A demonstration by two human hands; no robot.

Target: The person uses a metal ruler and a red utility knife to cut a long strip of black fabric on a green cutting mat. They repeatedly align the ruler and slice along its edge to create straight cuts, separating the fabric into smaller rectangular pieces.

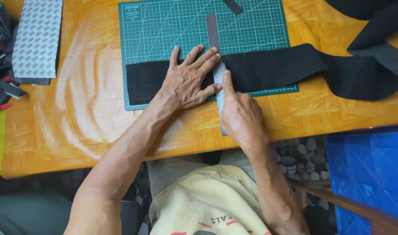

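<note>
Left hand (188,80) spread flat, pinning black fabric strip (268,67) and steel ruler (216,56) onto green cutting mat (164,26). Right hand (240,115) curled just right of ruler, forefinger along edge; tool unseen. Likely marking or cutting step; steady ruler pressure needed.

The mat (164,26) is green with a grid of thin pale lines. The cloth strip (273,67) on it is black. The table (77,117) is orange wood. The ruler (213,30) is grey. The sheet (37,37) at far left is grey with tiny marks. The box (373,165) at near right is blue.
</note>
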